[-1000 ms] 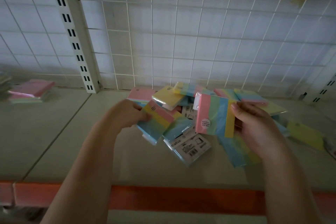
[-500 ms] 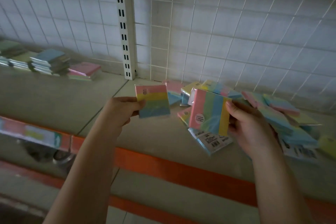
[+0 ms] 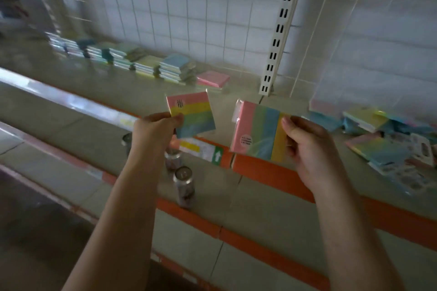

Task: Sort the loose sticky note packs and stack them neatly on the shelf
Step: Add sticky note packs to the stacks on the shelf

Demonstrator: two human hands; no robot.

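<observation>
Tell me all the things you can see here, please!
small striped pack: one, pink, yellow, green and blue bands, held up in left hand
large striped pack: one, pink, green, blue and yellow bands, held up in right hand
stacked packs: a row of piles, pastel, back of shelf at left
pink pack: one, right end of that row
loose packs: a jumbled heap, pastel, shelf at right
cans: at least three, silver tops, lower shelf
shelf edge: orange
wire grid: white, behind shelf
hands: left hand, right hand, each holding a pack
</observation>
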